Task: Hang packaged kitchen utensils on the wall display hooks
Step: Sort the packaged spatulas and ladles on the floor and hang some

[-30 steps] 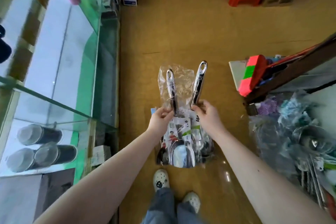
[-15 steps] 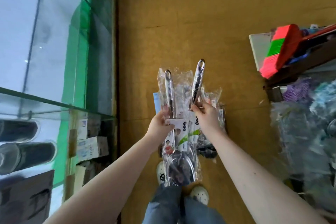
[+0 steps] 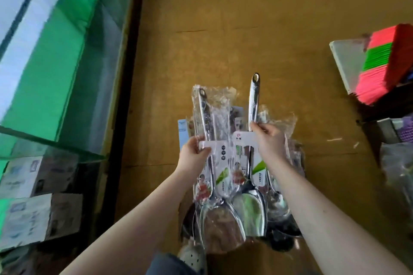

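Head view, looking down. Centre of frame: two packaged utensils held upright side by side, blades down. Left spatula [image 3: 206, 116] sits wholly inside a clear plastic sleeve [image 3: 221, 105] with a printed card [image 3: 220, 152]. Left hand [image 3: 194, 150] pinches the card's top edge and the handle, fingers curled. Right spatula [image 3: 254, 98]: the bare handle sticks out above its sleeve, and the right hand [image 3: 269, 138] grips the handle at the card top. Behind them are more bagged utensils [image 3: 288, 158], count unclear. Left of frame: glass display case [image 3: 73, 78] with cardboard boxes [image 3: 29, 176] on its lower shelf. Brown floor [image 3: 223, 24]. Upper right: red and green brush [image 3: 380, 65].
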Available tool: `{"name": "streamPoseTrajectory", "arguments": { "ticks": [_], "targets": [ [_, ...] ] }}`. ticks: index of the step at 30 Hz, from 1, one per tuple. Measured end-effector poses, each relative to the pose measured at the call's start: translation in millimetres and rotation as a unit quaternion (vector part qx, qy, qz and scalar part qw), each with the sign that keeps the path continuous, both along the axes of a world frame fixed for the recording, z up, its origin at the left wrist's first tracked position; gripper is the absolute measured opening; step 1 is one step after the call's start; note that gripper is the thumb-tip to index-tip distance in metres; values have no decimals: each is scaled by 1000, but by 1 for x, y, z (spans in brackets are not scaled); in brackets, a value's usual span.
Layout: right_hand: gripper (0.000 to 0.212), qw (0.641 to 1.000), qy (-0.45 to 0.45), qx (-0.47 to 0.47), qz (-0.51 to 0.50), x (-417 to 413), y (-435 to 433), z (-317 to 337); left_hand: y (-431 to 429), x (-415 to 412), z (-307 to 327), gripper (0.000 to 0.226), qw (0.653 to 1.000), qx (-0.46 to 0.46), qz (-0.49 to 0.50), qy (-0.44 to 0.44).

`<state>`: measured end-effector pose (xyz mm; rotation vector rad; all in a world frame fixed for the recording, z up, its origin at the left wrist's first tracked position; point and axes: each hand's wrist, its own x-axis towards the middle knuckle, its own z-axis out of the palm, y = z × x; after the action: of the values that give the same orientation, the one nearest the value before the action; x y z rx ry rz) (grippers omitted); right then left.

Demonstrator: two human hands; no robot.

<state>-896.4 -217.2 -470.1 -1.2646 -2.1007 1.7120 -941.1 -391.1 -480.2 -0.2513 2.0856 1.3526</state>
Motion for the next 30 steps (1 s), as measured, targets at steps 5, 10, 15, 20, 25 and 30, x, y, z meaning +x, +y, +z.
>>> {"name": "streamPoseTrajectory", "arguments": {
  "ticks": [5, 10, 15, 20, 25, 30],
  "targets": [
    [28, 1000, -7, 3, 24, -1, 2, -69, 17, -5, -55, 45, 996, -45, -42, 57],
    [31, 999, -2, -1, 38, 3, 0, -105, 19, 2, -85, 52, 992, -58, -67, 87],
    [27, 998, -7, 17, 51, 4, -2, -110, 15, 1, -86, 38, 990, -81, -55, 106],
    [34, 995, -30, 44, 85, 18, -5, -102, 7, 10, -83, 42, 994, -70, -47, 73],
    [41, 990, -39, 73, 116, 30, -12, -86, 2, 17, -74, 61, 996, -56, -36, 66],
    [41, 985, -60, 90, 137, 41, -18, -75, 0, 20, -67, 68, 995, -53, -58, 63]
  ]
}}
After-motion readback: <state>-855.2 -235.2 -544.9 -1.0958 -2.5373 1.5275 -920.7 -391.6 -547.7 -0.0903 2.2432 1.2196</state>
